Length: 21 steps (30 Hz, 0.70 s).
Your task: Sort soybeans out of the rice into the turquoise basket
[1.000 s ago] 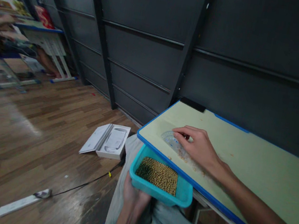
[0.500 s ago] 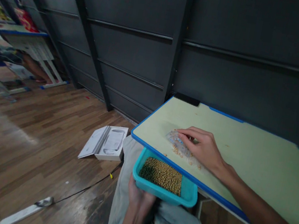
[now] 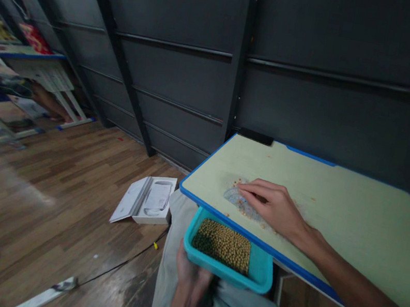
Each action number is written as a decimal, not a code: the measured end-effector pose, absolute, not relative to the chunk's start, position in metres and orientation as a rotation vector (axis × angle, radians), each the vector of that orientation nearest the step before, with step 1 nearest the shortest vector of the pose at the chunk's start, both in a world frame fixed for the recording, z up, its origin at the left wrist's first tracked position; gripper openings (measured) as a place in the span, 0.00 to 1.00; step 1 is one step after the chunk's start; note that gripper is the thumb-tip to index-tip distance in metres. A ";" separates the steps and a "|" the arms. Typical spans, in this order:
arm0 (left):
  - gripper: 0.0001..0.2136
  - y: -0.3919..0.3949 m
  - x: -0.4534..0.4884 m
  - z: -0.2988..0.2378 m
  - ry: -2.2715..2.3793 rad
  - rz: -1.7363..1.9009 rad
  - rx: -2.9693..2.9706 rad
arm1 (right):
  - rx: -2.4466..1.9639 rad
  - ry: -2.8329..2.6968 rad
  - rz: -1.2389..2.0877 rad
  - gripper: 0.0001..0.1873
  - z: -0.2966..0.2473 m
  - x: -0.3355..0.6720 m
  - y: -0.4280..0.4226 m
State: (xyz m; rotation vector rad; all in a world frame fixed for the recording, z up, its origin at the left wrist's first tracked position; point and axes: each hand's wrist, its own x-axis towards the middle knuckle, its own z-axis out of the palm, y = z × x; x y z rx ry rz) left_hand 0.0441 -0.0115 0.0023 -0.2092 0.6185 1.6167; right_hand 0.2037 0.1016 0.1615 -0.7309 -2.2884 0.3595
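Note:
My left hand (image 3: 192,272) is wrapped under the near left side of a turquoise plastic tub (image 3: 259,278), keeping it just below the table's front edge. Round tan beans, soybeans by their look (image 3: 227,243), cover much of its bottom. Over the pale yellow-green tabletop (image 3: 354,220), my right hand (image 3: 271,201) has thumb and fingers pinched together at a crumpled clear plastic bag (image 3: 235,196). Loose beans (image 3: 244,212) lie in and around the bag, partly hidden by the hand and wrist.
A black flat object (image 3: 255,136) lies at the table's far left corner. On the wooden floor are an open white box (image 3: 153,200), a black cable (image 3: 123,263) and a white strip (image 3: 42,299). A dark panelled wall stands behind. Another person sits at a desk (image 3: 28,57) far left.
My right hand, still pinched at the bag, has shifted slightly, and more beans show beyond its fingertips. The tub remains in my left hand. The view has moved a little.

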 end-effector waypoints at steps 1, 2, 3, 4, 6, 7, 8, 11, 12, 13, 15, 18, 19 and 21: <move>0.12 -0.011 0.044 0.002 0.621 1.625 -0.218 | -0.729 -2.287 0.360 0.11 0.162 0.203 0.101; 0.12 -0.011 0.044 0.002 0.621 1.629 -0.223 | -0.727 -2.288 0.362 0.11 0.162 0.203 0.100; 0.12 -0.011 0.045 0.002 0.616 1.631 -0.225 | -0.724 -2.289 0.366 0.11 0.162 0.203 0.100; 0.12 -0.011 0.044 0.002 0.609 1.632 -0.224 | -0.720 -2.291 0.372 0.11 0.163 0.202 0.099; 0.12 -0.012 0.044 0.003 0.597 1.629 -0.218 | -0.712 -2.296 0.383 0.11 0.163 0.201 0.097; 0.11 -0.012 0.044 0.003 0.592 1.628 -0.214 | -0.709 -2.297 0.388 0.11 0.163 0.201 0.097; 0.11 -0.012 0.044 0.004 0.589 1.627 -0.211 | -0.705 -2.297 0.393 0.11 0.163 0.200 0.096; 0.12 -0.011 0.046 0.004 0.593 1.632 -0.204 | -0.699 -2.294 0.408 0.11 0.162 0.198 0.096; 0.12 -0.011 0.046 0.004 0.592 1.634 -0.200 | -0.697 -2.294 0.414 0.11 0.161 0.198 0.096; 0.13 -0.011 0.047 0.004 0.591 1.636 -0.195 | -0.696 -2.293 0.420 0.11 0.160 0.197 0.095; 0.15 -0.010 0.048 0.003 0.583 1.628 -0.188 | -0.690 -2.294 0.428 0.11 0.159 0.197 0.095; 0.16 -0.012 0.049 0.003 0.544 1.607 -0.197 | -0.671 -2.302 0.431 0.11 0.158 0.196 0.092; 0.17 -0.012 0.049 0.003 0.534 1.601 -0.203 | -0.668 -2.306 0.430 0.11 0.158 0.196 0.091; 0.18 -0.013 0.050 0.003 0.528 1.600 -0.209 | -0.670 -2.313 0.433 0.11 0.158 0.195 0.090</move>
